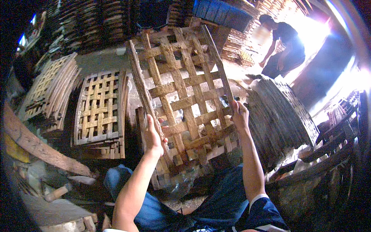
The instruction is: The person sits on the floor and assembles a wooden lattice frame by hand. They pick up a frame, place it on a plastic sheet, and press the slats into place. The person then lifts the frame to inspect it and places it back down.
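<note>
Between my hands a woven lattice panel [188, 92] of flat pale strips in a narrow wooden frame is held up, tilted, in front of my knees. My left hand [153, 135] grips its left side rail, with the fingertips showing through on the inner side. On the opposite rail, my right hand [240, 113] is closed around the edge. Light comes through the square gaps of the weave. Just under the panel's lower end, the things between my legs are partly hidden.
Stacks of similar panels stand left [98, 106], far left [48, 87] and right [278, 112]. A person [284, 46] bends over at the back right. A blue crate [222, 14] sits at the back. Lower left are a curved wooden beam [46, 145] and a tool with a wooden handle [58, 192].
</note>
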Demonstrator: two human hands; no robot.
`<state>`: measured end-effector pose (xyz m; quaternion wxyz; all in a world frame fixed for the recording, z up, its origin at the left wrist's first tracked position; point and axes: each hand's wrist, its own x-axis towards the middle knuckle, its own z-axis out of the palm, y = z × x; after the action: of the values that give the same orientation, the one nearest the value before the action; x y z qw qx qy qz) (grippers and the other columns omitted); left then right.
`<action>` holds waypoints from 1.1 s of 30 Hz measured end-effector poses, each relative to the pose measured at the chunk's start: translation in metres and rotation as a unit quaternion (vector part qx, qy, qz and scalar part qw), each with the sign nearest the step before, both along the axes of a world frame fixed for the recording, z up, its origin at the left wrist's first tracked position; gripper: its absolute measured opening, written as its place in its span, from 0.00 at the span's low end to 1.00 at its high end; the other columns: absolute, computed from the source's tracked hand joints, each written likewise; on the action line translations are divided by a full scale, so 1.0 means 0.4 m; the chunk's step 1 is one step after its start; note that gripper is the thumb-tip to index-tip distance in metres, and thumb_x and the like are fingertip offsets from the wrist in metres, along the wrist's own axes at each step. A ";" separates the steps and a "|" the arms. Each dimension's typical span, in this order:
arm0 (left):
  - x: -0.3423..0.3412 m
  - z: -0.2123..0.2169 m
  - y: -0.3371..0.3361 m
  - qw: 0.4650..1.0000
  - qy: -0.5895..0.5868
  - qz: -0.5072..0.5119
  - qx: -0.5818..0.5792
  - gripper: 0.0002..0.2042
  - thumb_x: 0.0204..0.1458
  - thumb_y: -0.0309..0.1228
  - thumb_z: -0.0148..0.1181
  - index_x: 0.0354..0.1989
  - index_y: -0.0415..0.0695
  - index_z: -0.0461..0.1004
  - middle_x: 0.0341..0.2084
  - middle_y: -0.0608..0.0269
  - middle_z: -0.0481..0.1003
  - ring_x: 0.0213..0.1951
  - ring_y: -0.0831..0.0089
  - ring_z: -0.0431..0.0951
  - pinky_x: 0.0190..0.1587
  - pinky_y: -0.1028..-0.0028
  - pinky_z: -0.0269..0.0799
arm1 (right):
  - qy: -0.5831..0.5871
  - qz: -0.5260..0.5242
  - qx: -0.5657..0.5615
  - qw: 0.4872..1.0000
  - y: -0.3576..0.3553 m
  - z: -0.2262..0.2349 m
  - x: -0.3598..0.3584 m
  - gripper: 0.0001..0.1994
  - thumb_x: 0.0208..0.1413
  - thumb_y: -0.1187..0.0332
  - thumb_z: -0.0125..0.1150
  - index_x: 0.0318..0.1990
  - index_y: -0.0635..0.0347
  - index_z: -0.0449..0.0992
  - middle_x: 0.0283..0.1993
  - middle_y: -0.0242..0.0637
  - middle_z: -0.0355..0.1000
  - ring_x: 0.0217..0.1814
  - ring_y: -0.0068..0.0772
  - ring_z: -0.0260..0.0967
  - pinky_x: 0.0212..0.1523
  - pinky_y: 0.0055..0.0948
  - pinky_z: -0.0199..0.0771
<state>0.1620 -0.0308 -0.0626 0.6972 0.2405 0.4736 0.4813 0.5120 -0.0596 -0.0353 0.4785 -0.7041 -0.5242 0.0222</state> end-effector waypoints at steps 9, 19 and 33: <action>-0.015 -0.026 0.010 1.000 -0.006 0.011 0.008 0.33 0.53 0.69 0.44 0.45 0.49 0.70 0.39 0.67 0.74 0.39 0.74 0.74 0.18 0.76 0.64 | 0.038 -0.035 -0.042 0.998 0.000 0.031 -0.051 0.18 0.65 0.55 0.50 0.41 0.61 0.79 0.31 0.41 0.78 0.31 0.28 0.73 0.35 0.31 0.73; -0.022 -0.039 0.027 0.991 -0.094 -0.096 0.022 0.31 0.50 0.69 0.47 0.44 0.54 0.75 0.37 0.72 0.76 0.35 0.74 0.74 0.29 0.71 0.67 | 0.003 -0.082 -0.060 0.995 -0.025 0.060 -0.030 0.19 0.64 0.53 0.53 0.38 0.62 0.78 0.28 0.39 0.77 0.27 0.24 0.71 0.29 0.30 0.71; -0.035 -0.026 0.062 0.987 -0.083 0.116 0.074 0.21 0.58 0.58 0.50 0.34 0.50 0.64 0.25 0.68 0.68 0.22 0.75 0.70 0.19 0.75 0.68 | -0.039 0.012 -0.016 0.999 -0.071 0.047 -0.014 0.16 0.63 0.55 0.56 0.36 0.61 0.76 0.24 0.31 0.70 0.26 0.19 0.64 0.28 0.28 0.67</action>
<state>0.1479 -0.0061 -0.0728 0.6540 0.1937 0.4021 0.6107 0.5062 -0.0880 -0.0165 0.4461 -0.7059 -0.5501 0.0089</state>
